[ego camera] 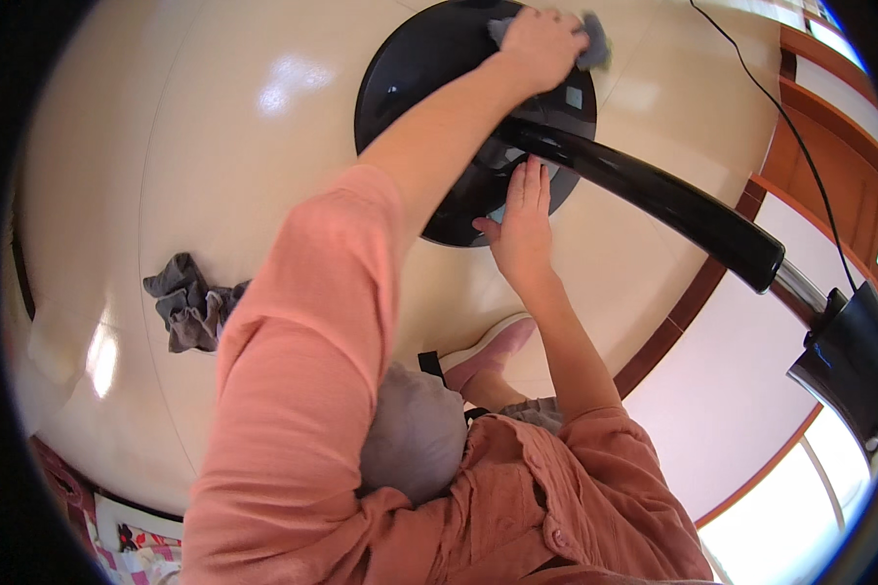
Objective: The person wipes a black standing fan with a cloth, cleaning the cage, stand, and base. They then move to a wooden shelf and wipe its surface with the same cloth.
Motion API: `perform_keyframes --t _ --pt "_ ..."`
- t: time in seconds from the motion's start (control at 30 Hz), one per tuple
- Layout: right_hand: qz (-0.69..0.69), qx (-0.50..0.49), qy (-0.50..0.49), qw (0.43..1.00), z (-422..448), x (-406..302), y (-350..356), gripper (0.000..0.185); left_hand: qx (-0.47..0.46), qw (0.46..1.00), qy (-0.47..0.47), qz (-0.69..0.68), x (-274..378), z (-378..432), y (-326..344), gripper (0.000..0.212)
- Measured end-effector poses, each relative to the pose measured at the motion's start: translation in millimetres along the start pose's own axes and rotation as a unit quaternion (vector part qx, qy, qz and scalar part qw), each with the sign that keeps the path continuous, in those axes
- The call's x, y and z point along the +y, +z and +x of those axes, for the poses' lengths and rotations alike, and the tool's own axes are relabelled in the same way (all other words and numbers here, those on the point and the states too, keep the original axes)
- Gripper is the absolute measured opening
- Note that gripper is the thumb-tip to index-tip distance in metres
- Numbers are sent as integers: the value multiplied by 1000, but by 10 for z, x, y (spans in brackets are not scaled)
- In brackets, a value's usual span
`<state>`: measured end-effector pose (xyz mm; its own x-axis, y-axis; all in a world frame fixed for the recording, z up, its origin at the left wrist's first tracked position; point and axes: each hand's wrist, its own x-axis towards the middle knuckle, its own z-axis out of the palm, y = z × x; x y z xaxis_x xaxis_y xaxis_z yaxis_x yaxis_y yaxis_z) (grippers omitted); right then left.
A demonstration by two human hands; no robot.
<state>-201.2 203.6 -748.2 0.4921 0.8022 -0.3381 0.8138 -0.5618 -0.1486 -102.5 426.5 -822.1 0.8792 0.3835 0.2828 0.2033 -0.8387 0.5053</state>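
A round, glossy black pedestal base (424, 95) rests on the floor, with a black column (651, 183) rising from it towards the right. My left hand (545, 51) grips a grey cloth (595, 42) at the base's far edge; the cloth shows on both sides of the hand and is slightly blurred. Nearer to me, my right hand (523, 219) lies flat on the base beside the foot of the column, fingers extended and thumb apart, holding nothing. A short chrome tube (801, 287) joins the column to a black upper part (849, 358).
Crumpled dark grey cloths (190, 300) lie on the glossy tiled floor (212, 146) at left. A black cable (797, 131) hangs at right, before a brown wooden door (827, 153). My pink shoe (490, 351) is below the base. Patterned fabric (135, 556) shows at lower left.
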Motion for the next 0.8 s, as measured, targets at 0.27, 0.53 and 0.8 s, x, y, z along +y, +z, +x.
perform_keyframes --t 0.27,0.53,0.8 --pt "-15 -17 23 999 10 0 -24 101 -146 974 164 -52 375 156 291 39" --pt "1 -4 2 1000 -42 48 41 107 -35 998 -48 -29 -607 148 -244 24" --pt "-28 -2 -22 999 -84 -8 30 104 13 987 -160 7 -1027 -1252 -1092 32"
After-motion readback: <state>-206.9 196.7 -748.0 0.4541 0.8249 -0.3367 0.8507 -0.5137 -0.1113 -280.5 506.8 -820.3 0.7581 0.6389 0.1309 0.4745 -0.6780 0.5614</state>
